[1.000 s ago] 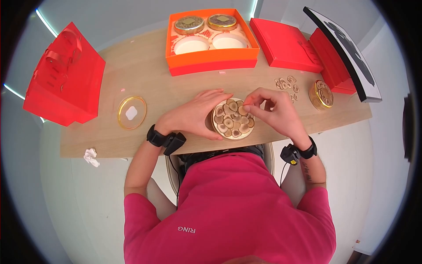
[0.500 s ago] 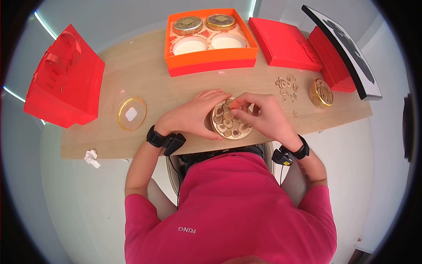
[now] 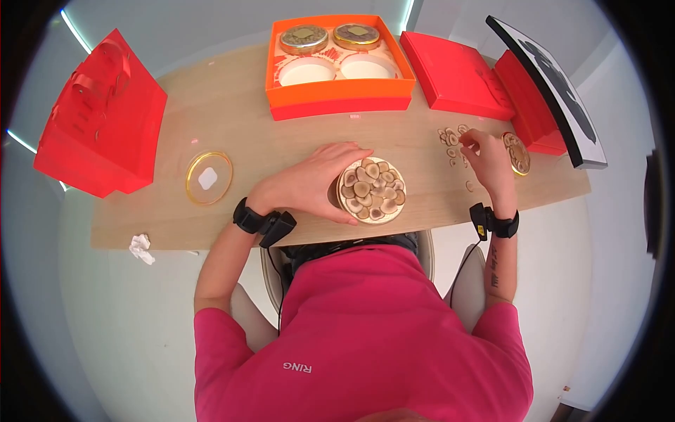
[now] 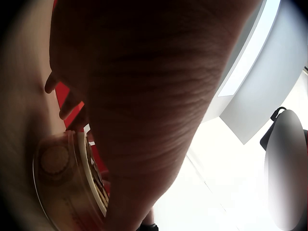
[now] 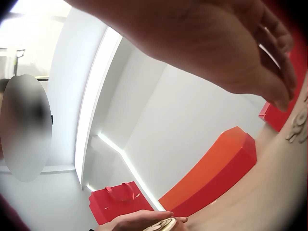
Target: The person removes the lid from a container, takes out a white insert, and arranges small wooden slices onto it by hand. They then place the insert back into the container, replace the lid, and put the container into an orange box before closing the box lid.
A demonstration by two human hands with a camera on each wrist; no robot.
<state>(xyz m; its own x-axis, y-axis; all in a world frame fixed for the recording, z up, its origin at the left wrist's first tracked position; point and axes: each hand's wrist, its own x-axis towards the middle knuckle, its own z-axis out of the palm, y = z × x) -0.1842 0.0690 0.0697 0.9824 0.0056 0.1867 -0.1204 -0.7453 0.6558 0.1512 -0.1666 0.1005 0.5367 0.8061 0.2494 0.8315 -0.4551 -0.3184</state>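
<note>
A round jar (image 3: 372, 212) with dried tan slices (image 3: 371, 184) layered over its top stands in front of the person. The left hand (image 3: 309, 181) holds it from the left, thumb at the near side and fingers behind. In the left wrist view, the clear wall of the jar (image 4: 60, 178) shows beside that hand. Off to the right, the right hand (image 3: 489, 165) is at a scatter of loose slices (image 3: 451, 138), thumb and forefinger close together. I cannot tell whether a slice is between its fingertips. A second filled jar (image 3: 519, 155) stands partly behind this hand.
An orange-red box (image 3: 341, 102) holds two lidded jars and two vacant round recesses. A gold-rimmed lid (image 3: 209, 199) lies left. A red bag (image 3: 105, 119) stands far left; a red box lid (image 3: 457, 74) and a framed picture (image 3: 555, 84) are at right. Crumpled tissue (image 3: 141, 248) sits by the edge.
The right hand has left the top of the near jar and moved right to the loose slices. The left hand has stayed around the jar.
</note>
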